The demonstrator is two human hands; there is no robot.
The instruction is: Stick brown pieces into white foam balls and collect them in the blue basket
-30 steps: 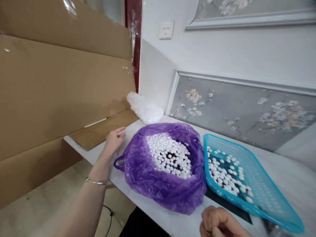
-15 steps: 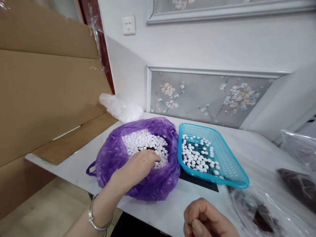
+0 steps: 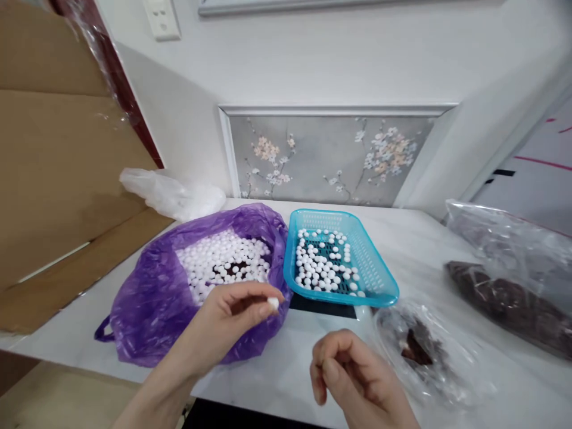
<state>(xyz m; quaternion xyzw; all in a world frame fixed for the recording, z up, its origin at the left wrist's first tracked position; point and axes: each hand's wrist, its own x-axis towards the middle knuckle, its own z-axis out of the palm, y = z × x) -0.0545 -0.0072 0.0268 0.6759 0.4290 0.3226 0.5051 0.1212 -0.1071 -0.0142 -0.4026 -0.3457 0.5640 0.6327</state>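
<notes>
My left hand point(image 3: 236, 310) pinches a small white ball point(image 3: 273, 303) between thumb and fingertips, over the front of a purple plastic bag point(image 3: 152, 298). Many white balls point(image 3: 214, 256) lie in the open bag, with a dark patch among them. To the right of the bag is a blue plastic basket point(image 3: 373, 268) holding more white balls. In front of the basket, my right hand point(image 3: 353, 375) has its fingers curled with the thumb near the index finger; whether anything small sits between them cannot be made out.
A clear bag with dark contents point(image 3: 420, 351) lies right of my right hand, and a larger one point(image 3: 504, 298) lies farther right. Cardboard point(image 3: 62, 173) stands at left. A white plastic bag point(image 3: 174, 193) rests by the wall behind the purple bag.
My left hand has come up out of the purple bag and now shows a white ball in its fingertips. The view has turned to the right, showing more of the clear bags.
</notes>
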